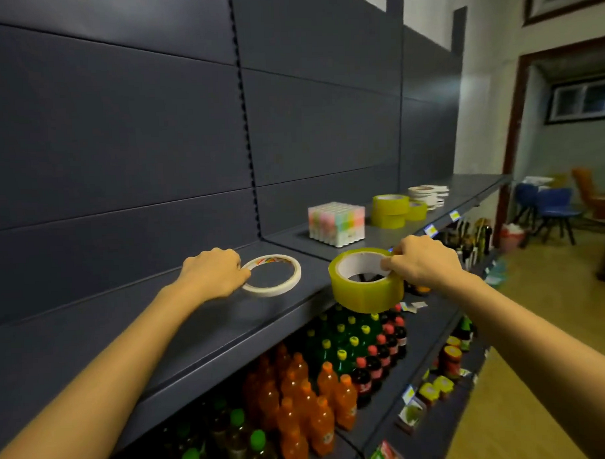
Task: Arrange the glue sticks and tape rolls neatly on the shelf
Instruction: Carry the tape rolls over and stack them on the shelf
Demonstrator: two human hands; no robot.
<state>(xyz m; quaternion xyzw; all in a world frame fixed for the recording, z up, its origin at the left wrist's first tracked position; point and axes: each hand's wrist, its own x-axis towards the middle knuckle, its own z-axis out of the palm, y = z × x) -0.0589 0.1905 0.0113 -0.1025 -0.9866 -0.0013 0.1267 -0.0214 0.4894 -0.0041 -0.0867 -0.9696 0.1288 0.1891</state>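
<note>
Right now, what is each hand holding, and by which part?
Right hand pinches the yellow tape roll by its upper rim. Left hand grips the thin white roll's near edge.

No text can be read — the price tags [430, 230] on the far shelf edge, the printing inside the white tape roll [272, 275] and the bottle labels [365, 385] below are all too blurred.

Thin white tape roll [272, 275] flat on shelf [195, 336]; yellow tape roll [366, 283] held at its edge.
</note>
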